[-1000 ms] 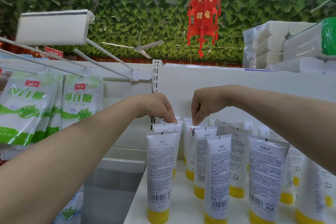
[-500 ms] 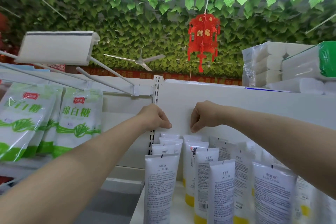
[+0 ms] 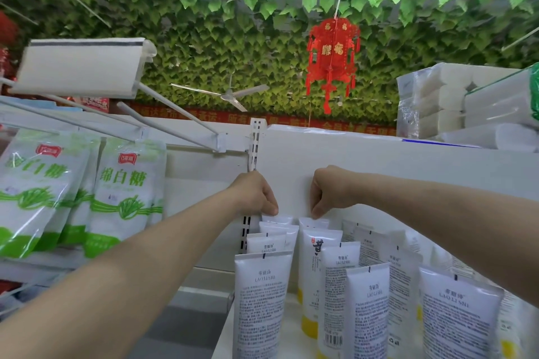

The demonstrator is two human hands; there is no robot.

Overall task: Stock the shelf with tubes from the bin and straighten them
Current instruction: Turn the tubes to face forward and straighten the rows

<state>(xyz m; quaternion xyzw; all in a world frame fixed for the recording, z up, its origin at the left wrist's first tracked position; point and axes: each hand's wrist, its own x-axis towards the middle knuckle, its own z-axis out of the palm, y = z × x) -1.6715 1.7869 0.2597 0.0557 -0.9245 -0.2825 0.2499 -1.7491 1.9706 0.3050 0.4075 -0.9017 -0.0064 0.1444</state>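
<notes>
White tubes with yellow caps stand cap-down in rows on the white shelf; the front left tube faces me with small print. My left hand reaches to the back of the left row, its fingers pinched together on the crimped top of the rearmost tube. My right hand is beside it, fingers pinched on the top of the rear tube of the second row. Both hands are close to the white back panel. The bin is out of view.
Green-and-white sugar bags hang from metal hooks at the left, under a price-tag holder. Wrapped tissue rolls sit on top of the shelf unit at the right. A red lantern hangs above.
The view has tilted upward. Both hands have moved from tubes nearer the front to the rearmost tubes by the back panel, still pinched.
</notes>
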